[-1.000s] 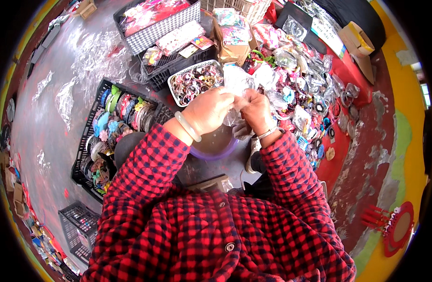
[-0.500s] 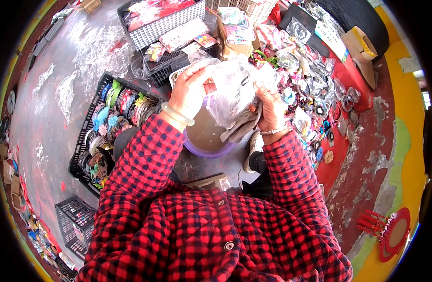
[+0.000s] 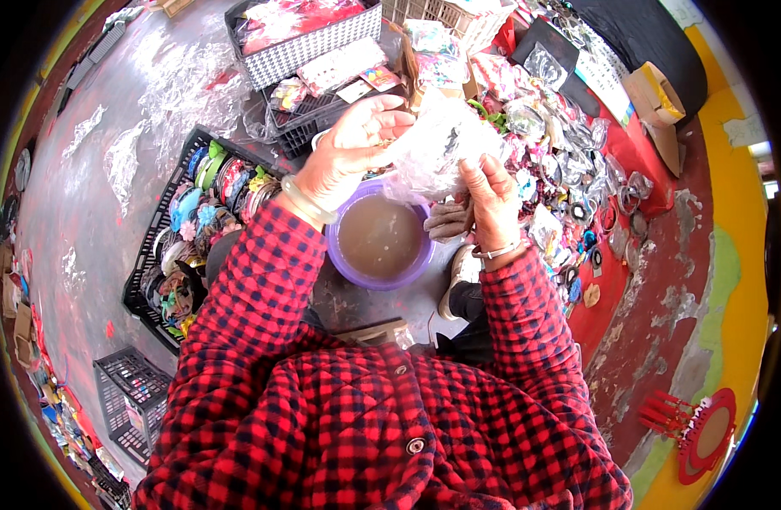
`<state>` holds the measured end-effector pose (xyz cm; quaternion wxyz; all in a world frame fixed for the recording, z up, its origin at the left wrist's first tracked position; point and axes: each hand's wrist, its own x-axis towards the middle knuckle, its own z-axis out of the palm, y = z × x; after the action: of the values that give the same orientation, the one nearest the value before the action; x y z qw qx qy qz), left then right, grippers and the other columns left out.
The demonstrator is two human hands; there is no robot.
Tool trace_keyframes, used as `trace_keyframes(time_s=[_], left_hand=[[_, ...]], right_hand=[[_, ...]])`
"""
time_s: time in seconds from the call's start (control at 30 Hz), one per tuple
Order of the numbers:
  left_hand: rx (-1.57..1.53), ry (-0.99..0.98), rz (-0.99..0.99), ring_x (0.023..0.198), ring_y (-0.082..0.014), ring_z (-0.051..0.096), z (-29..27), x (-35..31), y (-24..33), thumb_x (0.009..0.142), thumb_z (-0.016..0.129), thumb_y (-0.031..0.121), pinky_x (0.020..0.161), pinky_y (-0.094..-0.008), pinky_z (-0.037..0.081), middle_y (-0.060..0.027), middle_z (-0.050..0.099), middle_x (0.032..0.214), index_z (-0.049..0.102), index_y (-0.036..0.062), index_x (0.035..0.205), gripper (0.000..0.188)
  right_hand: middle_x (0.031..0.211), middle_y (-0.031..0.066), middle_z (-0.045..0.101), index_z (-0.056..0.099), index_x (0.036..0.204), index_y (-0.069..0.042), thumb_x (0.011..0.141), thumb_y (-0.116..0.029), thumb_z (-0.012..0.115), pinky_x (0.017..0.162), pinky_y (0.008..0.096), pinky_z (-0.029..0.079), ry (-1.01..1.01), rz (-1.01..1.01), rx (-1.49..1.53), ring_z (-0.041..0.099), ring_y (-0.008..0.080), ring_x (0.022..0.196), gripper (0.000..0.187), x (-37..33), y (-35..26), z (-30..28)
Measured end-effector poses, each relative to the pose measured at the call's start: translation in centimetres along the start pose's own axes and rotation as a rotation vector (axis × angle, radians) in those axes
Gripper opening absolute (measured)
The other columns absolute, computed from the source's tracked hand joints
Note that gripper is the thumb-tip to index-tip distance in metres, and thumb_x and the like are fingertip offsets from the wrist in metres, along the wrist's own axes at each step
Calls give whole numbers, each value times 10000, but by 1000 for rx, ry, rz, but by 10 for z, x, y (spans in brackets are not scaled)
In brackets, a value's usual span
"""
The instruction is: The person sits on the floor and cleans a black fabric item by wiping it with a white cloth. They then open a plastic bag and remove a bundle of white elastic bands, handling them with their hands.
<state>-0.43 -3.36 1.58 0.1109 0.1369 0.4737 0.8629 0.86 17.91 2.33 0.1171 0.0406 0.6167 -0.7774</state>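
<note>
A crumpled clear plastic bag [image 3: 441, 144] with small dark marks hangs above a purple basin [image 3: 333, 248] of cloudy brownish water. My right hand [image 3: 492, 200] pinches its right side between thumb and fingers. From the same hand a grey-brown cloth [image 3: 448, 221] droops beside the basin's rim. At the bag's left edge, my left hand [image 3: 356, 149] has its fingers apart, thumb and fingertips close to the plastic. Whether they touch it I cannot tell.
To the left, a black crate [image 3: 144, 276] holds many headbands. Stacked baskets [image 3: 310, 64] stand ahead. A heap of wrapped hair accessories [image 3: 569, 183] spreads over red sheeting on the right. My shoe [image 3: 463, 276] is beside the basin; a smaller black crate [image 3: 131, 387] lies lower left.
The left hand's fingers have come apart from the bag. Bag and cloth have shifted slightly up and right, uncovering more of the basin's water.
</note>
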Motion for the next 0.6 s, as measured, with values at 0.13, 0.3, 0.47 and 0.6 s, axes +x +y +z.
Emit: trace_keyframes(time_s=[0.13, 0.3, 0.47, 0.6], left_hand=[[692, -157, 21, 1067, -166, 520, -18, -2, 8, 796, 614, 35, 877, -313, 445, -130, 546, 1152, 421, 31, 1264, 507], [883, 137, -94, 1035, -130, 525, -30, 4, 2, 819, 635, 80, 880, -273, 428, -80, 556, 1131, 510, 33, 1196, 400], [1003, -14, 358, 961, -154, 536, -23, 7, -7, 847, 599, 71, 808, -263, 447, -64, 544, 1024, 557, 29, 1069, 230], [1034, -28, 414, 893, -150, 534, -25, 7, -21, 842, 591, 30, 759, -255, 448, -72, 531, 962, 565, 4, 1018, 179]], right_hand=[[665, -55, 540, 572, 791, -87, 855, -182, 648, 496, 189, 380, -20, -204, -121, 470, 37, 554, 136, 13, 18, -16], [612, 30, 504, 531, 759, -20, 834, -179, 658, 495, 280, 406, -42, -451, -754, 498, 115, 569, 217, 15, 15, -25], [700, 154, 526, 511, 757, -18, 788, -205, 665, 560, 392, 436, -216, -704, -1046, 539, 356, 640, 245, 10, 15, -12], [701, 104, 549, 513, 781, -18, 794, -247, 676, 571, 364, 452, -257, -551, -1010, 574, 262, 639, 281, 12, 16, -13]])
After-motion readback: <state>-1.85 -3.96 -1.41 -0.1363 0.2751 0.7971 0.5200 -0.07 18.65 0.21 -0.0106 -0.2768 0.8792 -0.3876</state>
